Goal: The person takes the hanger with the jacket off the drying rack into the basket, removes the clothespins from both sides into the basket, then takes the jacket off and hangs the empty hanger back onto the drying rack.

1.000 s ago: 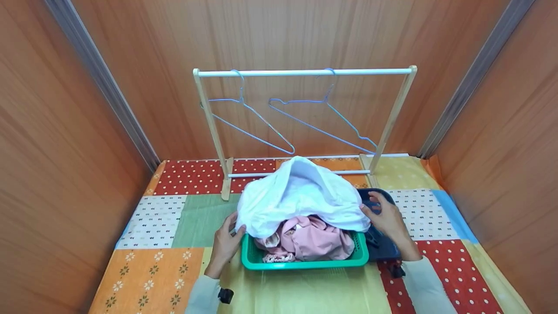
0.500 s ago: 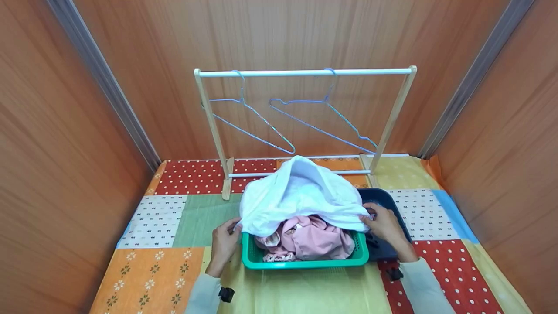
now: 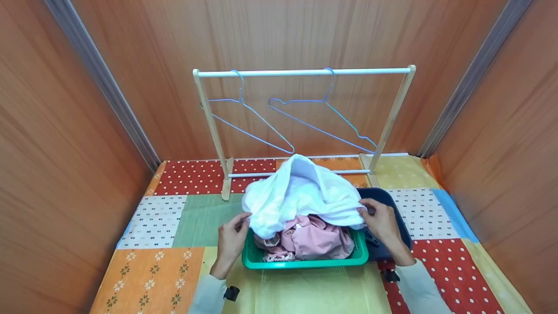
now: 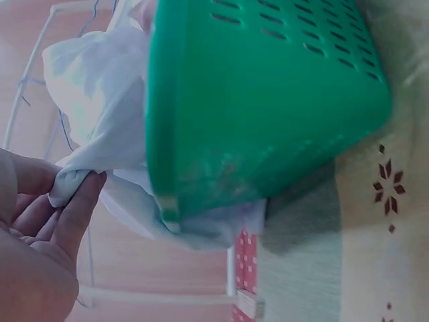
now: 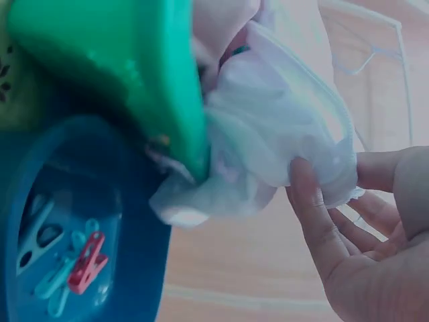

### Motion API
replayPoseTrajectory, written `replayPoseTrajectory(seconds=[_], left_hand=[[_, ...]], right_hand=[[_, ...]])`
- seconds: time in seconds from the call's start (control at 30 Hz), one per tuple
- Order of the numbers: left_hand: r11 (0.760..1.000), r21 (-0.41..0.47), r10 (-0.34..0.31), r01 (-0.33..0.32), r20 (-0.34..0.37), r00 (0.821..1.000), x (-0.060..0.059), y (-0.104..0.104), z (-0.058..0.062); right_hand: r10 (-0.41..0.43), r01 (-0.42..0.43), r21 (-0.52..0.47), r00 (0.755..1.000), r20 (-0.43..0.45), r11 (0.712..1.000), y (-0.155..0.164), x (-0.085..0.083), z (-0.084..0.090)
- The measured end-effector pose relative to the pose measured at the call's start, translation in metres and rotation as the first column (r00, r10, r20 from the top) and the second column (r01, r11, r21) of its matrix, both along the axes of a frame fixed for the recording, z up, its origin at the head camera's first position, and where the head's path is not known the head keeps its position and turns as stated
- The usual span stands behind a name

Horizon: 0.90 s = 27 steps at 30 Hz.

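A white cloth garment [image 3: 301,196] lies heaped over the back of a green basket [image 3: 305,264]. My left hand [image 3: 233,237] pinches its left edge between thumb and fingers, plainly seen in the left wrist view, where the white fabric [image 4: 100,100] bunches at the fingertips. On the other side, my right hand [image 3: 382,222] pinches the right edge; in the right wrist view the hem [image 5: 328,181] sits between thumb and index finger. Pink clothing [image 3: 318,240] fills the front of the basket, with a lacy white trim [image 3: 279,257] at its lower left. The garment's full shape is hidden in its folds.
A dark blue tray [image 3: 392,248] stands right of the basket, holding a red clothespin [image 5: 87,263] and several blue ones. Behind is a clothes rack [image 3: 305,73] with two wire hangers [image 3: 261,115] on its bar. Wooden panels enclose the patchwork cloth [image 3: 148,279].
My left hand has moved slightly up and right, drawing the garment's left edge inward. The right hand, loosely spread earlier, has come down and now pinches the right edge.
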<state>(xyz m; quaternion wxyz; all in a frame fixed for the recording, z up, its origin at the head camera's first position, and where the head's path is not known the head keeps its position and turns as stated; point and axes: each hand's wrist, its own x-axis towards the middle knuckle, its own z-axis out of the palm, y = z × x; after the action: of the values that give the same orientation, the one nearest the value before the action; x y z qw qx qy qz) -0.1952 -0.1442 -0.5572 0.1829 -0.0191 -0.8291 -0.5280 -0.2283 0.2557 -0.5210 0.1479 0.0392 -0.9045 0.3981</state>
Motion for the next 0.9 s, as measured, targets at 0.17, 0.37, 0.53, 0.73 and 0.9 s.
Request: replayPoseTrajectory(seconds=[0.17,0.37,0.53,0.73,0.9], left_hand=[[0.991,-0.119,-0.066,0.054,-0.094,0.993,0.009,0.015,0.006],[0.961,-0.256,-0.156,0.109,-0.174,0.972,0.018,0.032,0.008],[0.923,-0.356,-0.216,0.147,-0.164,0.963,0.023,0.041,0.005],[0.881,-0.452,-0.244,0.139,-0.182,0.953,0.026,0.048,-0.002],[0.849,-0.508,-0.279,0.145,-0.199,0.939,0.029,0.054,-0.008]], right_hand=[[0.064,-0.066,-0.059,0.997,-0.033,0.996,-0.013,0.01,-0.001],[0.13,-0.139,-0.07,0.984,-0.119,0.988,-0.033,0.021,-0.011],[0.188,-0.195,-0.032,0.97,-0.155,0.98,-0.049,0.031,-0.019],[0.304,-0.297,0.065,0.932,-0.199,0.953,-0.066,0.041,-0.031],[0.351,-0.334,0.116,0.917,-0.187,0.935,-0.074,0.046,-0.04]])
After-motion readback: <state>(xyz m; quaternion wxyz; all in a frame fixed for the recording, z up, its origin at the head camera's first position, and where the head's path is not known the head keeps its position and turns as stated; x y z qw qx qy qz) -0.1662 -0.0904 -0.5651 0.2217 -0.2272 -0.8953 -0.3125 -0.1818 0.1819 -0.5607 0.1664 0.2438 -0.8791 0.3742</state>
